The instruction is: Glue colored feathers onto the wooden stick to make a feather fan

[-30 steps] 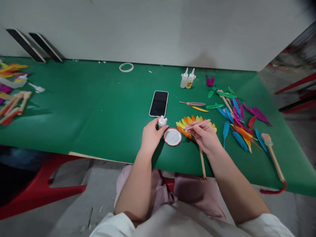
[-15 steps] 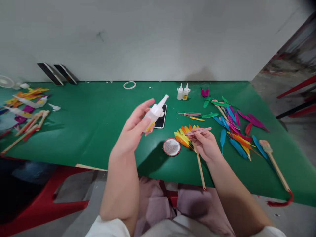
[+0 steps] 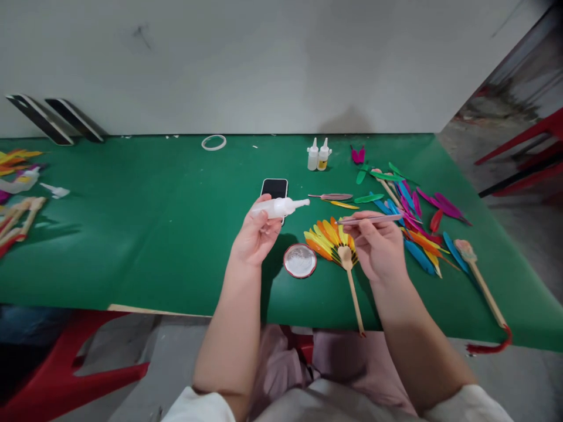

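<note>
Left hand (image 3: pixel 251 241) clasps one white bottle (image 3: pixel 275 208), right hand (image 3: pixel 380 245) pinches one slim tool (image 3: pixel 379 219), and two upright bottles (image 3: pixel 324 158) stand beyond.

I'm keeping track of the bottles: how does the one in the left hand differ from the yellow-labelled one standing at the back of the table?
The held bottle is in the left hand, off the table; the back bottle stands on it.
The held bottle lies nearly level, nozzle pointing right; the back bottle is upright, nozzle up.
Fingers partly cover the held bottle; none touch the back bottle.
Both are whitish with tapering nozzles.
</note>
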A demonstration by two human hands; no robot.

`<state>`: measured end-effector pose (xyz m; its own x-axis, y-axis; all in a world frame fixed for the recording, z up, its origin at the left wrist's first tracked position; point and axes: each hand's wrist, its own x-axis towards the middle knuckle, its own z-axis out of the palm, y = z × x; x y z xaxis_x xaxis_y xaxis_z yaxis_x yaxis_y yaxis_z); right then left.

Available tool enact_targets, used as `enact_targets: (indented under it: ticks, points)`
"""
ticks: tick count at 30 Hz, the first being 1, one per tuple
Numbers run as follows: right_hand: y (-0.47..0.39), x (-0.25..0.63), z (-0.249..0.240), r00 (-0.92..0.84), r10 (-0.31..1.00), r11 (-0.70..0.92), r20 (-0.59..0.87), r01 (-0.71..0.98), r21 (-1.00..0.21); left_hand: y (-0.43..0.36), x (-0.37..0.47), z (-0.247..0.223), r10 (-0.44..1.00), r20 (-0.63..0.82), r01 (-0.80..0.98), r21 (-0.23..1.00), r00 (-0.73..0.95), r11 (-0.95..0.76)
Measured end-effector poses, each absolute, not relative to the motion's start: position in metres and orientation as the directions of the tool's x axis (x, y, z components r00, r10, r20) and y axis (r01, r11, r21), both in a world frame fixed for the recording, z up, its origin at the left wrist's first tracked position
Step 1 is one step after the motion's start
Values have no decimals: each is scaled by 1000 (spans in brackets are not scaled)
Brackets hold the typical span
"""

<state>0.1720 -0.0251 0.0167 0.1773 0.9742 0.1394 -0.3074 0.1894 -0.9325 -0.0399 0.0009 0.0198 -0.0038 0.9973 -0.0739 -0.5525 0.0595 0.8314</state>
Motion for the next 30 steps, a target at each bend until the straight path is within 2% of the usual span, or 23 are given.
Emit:
enact_targets:
  ticks: [4,7,13,18,23,27,30]
  points:
    - [-28,156,45,318,838,507,444,-154,-848,-4,-36,20,988,-129,-599,786,79,151]
    - [-33,143,50,354,739,628,573,-53,-776,-6,-36,17,987,-123,-541,826,104,160]
    - [-34,146,36,326,765,604,556,-60,-795,-4,-32,18,990,-119,-443,885,81,143]
    - [-29,149,32,318,797,561,513,-77,-824,-1,-29,19,991,-128,-461,878,32,128]
    - [-35,144,34,286,837,511,467,-101,-854,-2,-30,19,991,-123,-485,864,56,135]
    - [-46,139,48,190,836,536,514,-89,-839,-3,-28,18,988,-141,-430,890,61,154]
    - [-52,139,55,143,827,554,544,-34,-832,-4,-27,18,987,-130,-452,877,95,160]
